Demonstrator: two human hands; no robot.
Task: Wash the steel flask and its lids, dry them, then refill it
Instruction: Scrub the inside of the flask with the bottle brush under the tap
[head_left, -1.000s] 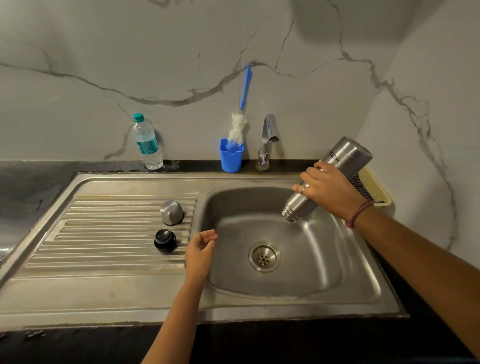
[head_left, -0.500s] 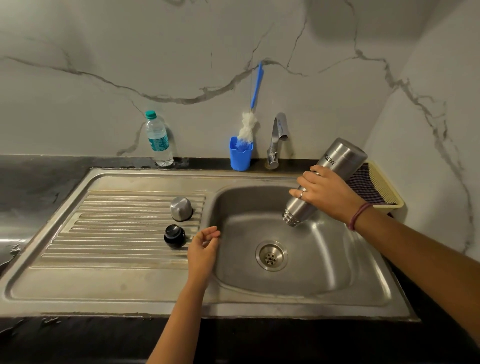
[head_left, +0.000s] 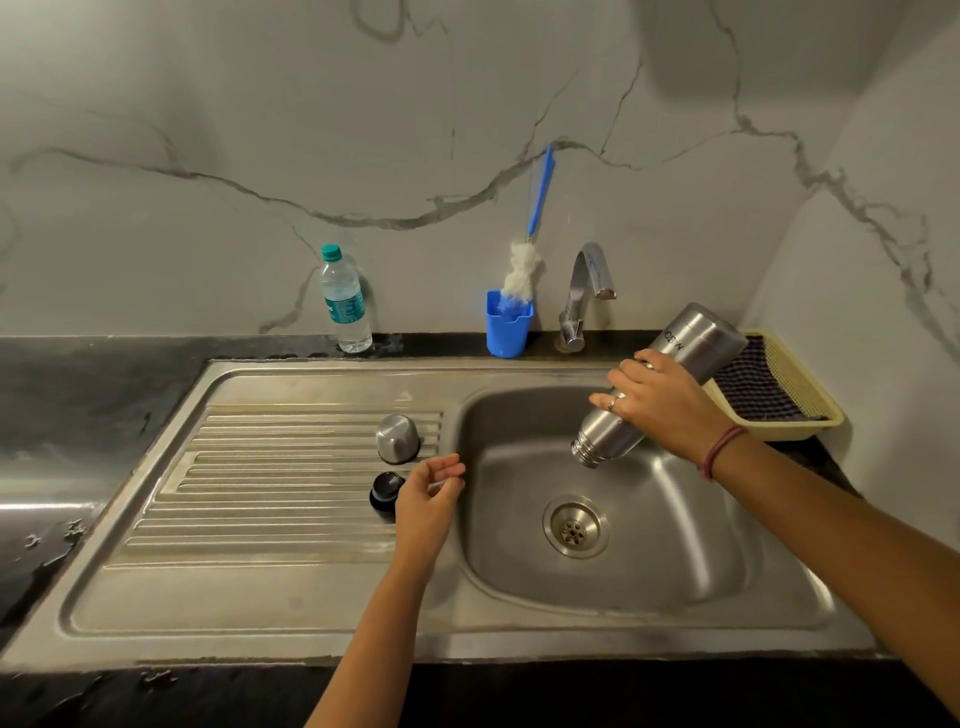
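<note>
My right hand (head_left: 662, 402) grips the steel flask (head_left: 691, 353) around its middle. The flask is tipped mouth-down over the sink basin (head_left: 519, 415), its open threaded neck pointing at the drain side. On the ribbed drainboard (head_left: 260, 493) stand the steel cup lid (head_left: 397, 438) and, just in front of it, the black inner lid (head_left: 383, 488). My left hand (head_left: 426, 506) hovers at the basin's left rim beside the black lid, fingers loosely curled and holding nothing.
A tap (head_left: 584, 296) rises behind the basin. A blue cup (head_left: 508, 327) with a bottle brush (head_left: 524, 270) stands left of it. A plastic water bottle (head_left: 345, 301) is on the back ledge. A yellow basket (head_left: 802, 410) with a dark cloth sits at the right.
The camera view has drifted, so the sink sits further right in frame. The flask stays tipped over the basin in my right hand; my left hand holds its place by the lids.
</note>
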